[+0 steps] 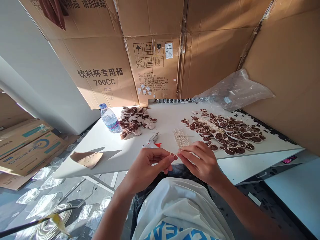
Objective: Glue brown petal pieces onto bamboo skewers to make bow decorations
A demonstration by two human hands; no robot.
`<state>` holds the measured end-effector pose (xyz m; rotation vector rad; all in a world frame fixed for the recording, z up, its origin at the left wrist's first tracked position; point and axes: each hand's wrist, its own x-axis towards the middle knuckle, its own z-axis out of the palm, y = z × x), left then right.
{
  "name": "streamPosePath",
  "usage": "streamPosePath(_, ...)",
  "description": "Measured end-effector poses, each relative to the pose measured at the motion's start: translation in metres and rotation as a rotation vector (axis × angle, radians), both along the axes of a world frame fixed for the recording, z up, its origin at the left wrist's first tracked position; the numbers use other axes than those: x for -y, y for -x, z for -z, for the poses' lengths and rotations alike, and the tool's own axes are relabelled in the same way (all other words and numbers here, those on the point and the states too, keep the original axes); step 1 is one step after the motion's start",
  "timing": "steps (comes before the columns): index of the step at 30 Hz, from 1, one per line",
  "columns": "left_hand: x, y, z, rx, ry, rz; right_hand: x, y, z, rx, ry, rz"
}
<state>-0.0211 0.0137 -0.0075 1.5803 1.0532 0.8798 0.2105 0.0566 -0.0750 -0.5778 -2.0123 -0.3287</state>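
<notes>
My left hand point(156, 161) and my right hand point(200, 160) meet fingertip to fingertip at the table's front edge. Both are closed in a pinch on a thin pale cord point(175, 155), of which only a short piece shows; the fingers cover the rest. Just beyond them lies a bundle of similar pale cords point(181, 137). To the right spreads a heap of brown-and-cream round pieces tied with cord bows point(228, 128). On the left is a pile of loose brown and cream round pads point(136, 120). A white glue-gun-like tool point(152, 139) with a red part rests near my left hand.
A water bottle point(110, 119) stands by the left pile. A curled cardboard scrap point(87, 159) lies at the white table's point(117, 160) left end. Tall cartons point(152, 30) wall off the back, with a clear plastic bag point(236, 90) against them. Cable coils point(53, 220) and plastic wrappers litter the floor.
</notes>
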Motion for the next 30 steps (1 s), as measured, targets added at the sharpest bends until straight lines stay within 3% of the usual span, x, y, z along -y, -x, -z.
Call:
streamPosePath(6,0.001,0.0,0.001,-0.01,0.03,0.032,0.002,0.003,-0.005,-0.141,0.059,-0.004)
streamPosePath(14,0.009,-0.015,0.001,-0.14,-0.044,0.018,0.014,0.016,0.001,-0.682,0.645,-0.201)
streamPosePath(18,0.017,-0.023,0.001,-0.228,-0.188,-0.049,0.018,0.014,-0.001,-0.71,0.847,-0.34)
streamPosePath(25,0.018,-0.031,0.02,-0.54,-0.733,-0.231,0.029,0.012,-0.011,-0.57,0.768,-0.197)
streamPosePath(30,0.015,-0.032,0.032,-0.732,-0.959,-0.215,0.033,0.017,-0.013,-0.512,0.625,-0.093)
